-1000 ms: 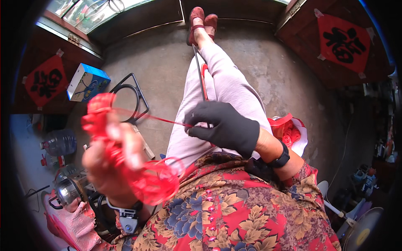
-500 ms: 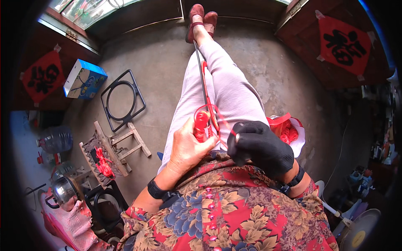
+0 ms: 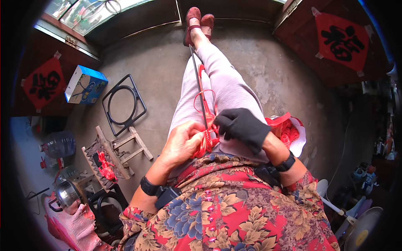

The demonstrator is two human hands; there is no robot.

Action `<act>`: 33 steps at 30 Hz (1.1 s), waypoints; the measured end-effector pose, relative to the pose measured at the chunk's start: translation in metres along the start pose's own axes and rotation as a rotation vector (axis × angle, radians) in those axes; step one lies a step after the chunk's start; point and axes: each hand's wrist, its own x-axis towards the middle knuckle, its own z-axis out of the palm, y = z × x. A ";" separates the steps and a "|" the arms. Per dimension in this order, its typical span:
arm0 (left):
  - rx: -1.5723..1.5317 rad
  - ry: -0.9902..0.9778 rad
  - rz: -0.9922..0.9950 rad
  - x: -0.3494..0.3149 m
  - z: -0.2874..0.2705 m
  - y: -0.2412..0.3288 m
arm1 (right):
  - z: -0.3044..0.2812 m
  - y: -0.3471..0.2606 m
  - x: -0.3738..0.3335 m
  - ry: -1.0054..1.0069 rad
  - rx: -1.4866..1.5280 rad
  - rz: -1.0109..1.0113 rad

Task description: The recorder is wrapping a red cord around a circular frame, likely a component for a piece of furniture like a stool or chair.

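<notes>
My bare left hand (image 3: 183, 143) is closed on a bunch of red cord (image 3: 204, 149) above my lap, at the near end of a long thin dark rod (image 3: 196, 75). The rod runs up between my legs towards my shoes. Beside it lies a red strip (image 3: 204, 98), and a thin loop of cord stands out around the rod. My right hand (image 3: 245, 129), in a black glove, has its fingertips pinched at the cord just right of the rod's end. The knotting between the hands is partly hidden by fingers.
A white and red bag (image 3: 298, 138) of red cord stands right of my thigh. Leftward are a wooden folding stool (image 3: 109, 154) with a red cord bundle (image 3: 105, 166), a black square frame with a ring (image 3: 133, 104), a blue box (image 3: 87, 85), and a lidded pot (image 3: 67, 195).
My right hand has come left and up to the cord beside my left hand. My left hand has turned over and lowered the bunch. The loop of cord now lies farther up the rod.
</notes>
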 end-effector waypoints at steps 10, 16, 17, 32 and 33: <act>-0.202 0.080 0.161 0.013 0.004 0.006 | 0.012 0.008 0.016 0.122 0.210 -0.146; -0.446 -0.023 0.133 -0.014 -0.018 0.028 | -0.018 -0.012 -0.019 0.374 0.654 -0.436; -0.447 -0.018 0.132 -0.017 -0.016 0.029 | -0.021 -0.021 -0.034 0.280 0.684 -0.472; -1.102 -0.066 -0.042 -0.080 -0.034 -0.008 | 0.024 0.016 -0.018 0.011 -0.064 -0.158; -0.964 -0.033 -0.059 -0.086 -0.036 -0.011 | 0.027 0.015 -0.018 0.010 -0.064 -0.158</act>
